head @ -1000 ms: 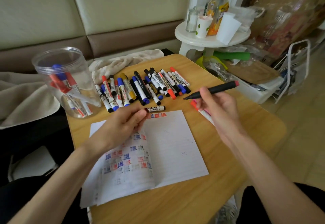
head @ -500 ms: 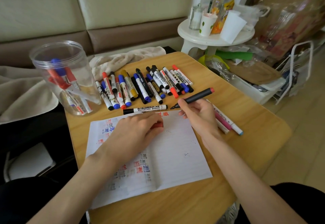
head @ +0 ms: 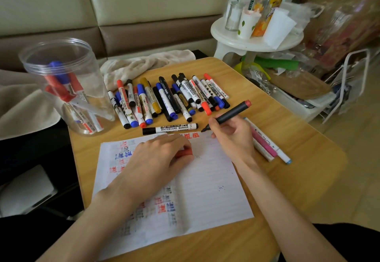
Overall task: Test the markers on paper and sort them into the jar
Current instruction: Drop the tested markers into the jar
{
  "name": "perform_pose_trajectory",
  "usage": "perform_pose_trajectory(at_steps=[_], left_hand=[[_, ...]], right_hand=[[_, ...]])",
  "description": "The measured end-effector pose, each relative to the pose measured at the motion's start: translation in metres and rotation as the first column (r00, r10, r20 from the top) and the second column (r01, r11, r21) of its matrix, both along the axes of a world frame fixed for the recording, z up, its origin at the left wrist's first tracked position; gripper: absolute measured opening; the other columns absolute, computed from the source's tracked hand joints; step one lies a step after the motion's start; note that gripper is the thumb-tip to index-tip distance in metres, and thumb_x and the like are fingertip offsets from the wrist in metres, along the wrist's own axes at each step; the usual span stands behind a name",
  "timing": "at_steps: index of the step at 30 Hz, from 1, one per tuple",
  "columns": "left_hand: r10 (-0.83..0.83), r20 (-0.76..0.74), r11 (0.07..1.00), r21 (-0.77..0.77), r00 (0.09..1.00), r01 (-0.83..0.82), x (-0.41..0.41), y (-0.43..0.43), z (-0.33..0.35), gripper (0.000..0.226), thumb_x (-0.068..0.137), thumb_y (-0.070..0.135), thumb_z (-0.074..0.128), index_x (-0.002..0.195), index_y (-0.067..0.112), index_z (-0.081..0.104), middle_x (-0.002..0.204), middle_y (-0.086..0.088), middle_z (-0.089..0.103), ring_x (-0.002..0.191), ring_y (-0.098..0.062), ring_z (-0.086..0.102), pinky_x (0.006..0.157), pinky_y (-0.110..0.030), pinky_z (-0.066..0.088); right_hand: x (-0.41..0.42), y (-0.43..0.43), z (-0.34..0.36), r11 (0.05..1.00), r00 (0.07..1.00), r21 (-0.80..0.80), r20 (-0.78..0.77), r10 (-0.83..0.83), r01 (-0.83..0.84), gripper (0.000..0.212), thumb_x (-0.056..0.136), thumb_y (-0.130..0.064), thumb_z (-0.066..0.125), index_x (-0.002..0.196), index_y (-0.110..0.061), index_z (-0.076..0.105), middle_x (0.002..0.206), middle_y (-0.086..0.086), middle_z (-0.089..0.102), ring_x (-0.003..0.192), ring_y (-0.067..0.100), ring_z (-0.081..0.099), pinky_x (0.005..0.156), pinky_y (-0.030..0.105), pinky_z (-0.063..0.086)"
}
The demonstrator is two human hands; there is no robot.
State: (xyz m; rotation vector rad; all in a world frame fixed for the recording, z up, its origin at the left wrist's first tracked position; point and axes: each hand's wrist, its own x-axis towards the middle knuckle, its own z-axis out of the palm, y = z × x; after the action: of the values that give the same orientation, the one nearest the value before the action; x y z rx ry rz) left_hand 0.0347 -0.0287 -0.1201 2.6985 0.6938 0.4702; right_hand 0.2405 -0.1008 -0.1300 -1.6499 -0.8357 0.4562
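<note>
Right hand (head: pixel 232 138) pinches a black marker (head: pixel 232 113) low on its barrel, tip at the paper (head: pixel 205 189) edge; left hand (head: pixel 158 154) curls round a red cap (head: pixel 185 152). Marker looks light, stiff, likely slick.

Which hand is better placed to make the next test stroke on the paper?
Right. The right hand grips the uncapped black marker, its tip at the top edge of the paper. The left hand rests on it, fingers curled over a red cap.
</note>
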Motion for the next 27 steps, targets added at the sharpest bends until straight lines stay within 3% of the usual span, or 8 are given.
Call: perform_pose_trajectory(at_steps=[13, 19, 27], left_hand=[[0.005, 0.013, 1.0, -0.011, 1.0, -0.005, -0.0011, -0.0007, -0.0025, 0.029, 0.097, 0.058, 0.045, 0.112, 0.038, 0.061, 0.114, 0.02, 0.064, 0.1, -0.001, 0.06, 0.075, -0.027, 0.056], [0.014, 0.006, 1.0, -0.002, 1.0, -0.014, -0.0003, -0.0014, -0.0013, 0.03, 0.097, 0.058, 0.045, 0.114, 0.038, 0.061, 0.113, 0.02, 0.064, 0.1, -0.001, 0.059, 0.075, -0.024, 0.054], [0.01, 0.016, 1.0, -0.005, 1.0, -0.01, -0.0011, -0.0014, -0.0015, 0.031, 0.097, 0.058, 0.045, 0.114, 0.037, 0.061, 0.115, 0.019, 0.065, 0.102, -0.003, 0.06, 0.075, -0.03, 0.056]], right_hand=[[0.0003, -0.0007, -0.0034, 1.0, 0.998, 0.011, 0.06, 0.023, -0.024, 0.006, 0.093, -0.018, 0.078, 0.091, -0.017, 0.072, 0.082, -0.004, 0.077, 0.076, 0.008, 0.074, 0.073, 0.018, 0.057], [0.002, -0.0002, -0.0066, 1.0, 0.997, -0.003, 0.071, 0.02, -0.02, 0.006, 0.093, -0.021, 0.078, 0.091, -0.021, 0.073, 0.084, -0.004, 0.078, 0.08, 0.014, 0.075, 0.078, 0.03, 0.062], [0.0006, -0.0002, -0.0062, 0.999, 0.998, 0.01, 0.062, 0.034, -0.035, 0.006, 0.092, -0.016, 0.078, 0.094, -0.015, 0.073, 0.082, -0.005, 0.077, 0.076, 0.009, 0.075, 0.072, 0.022, 0.058]])
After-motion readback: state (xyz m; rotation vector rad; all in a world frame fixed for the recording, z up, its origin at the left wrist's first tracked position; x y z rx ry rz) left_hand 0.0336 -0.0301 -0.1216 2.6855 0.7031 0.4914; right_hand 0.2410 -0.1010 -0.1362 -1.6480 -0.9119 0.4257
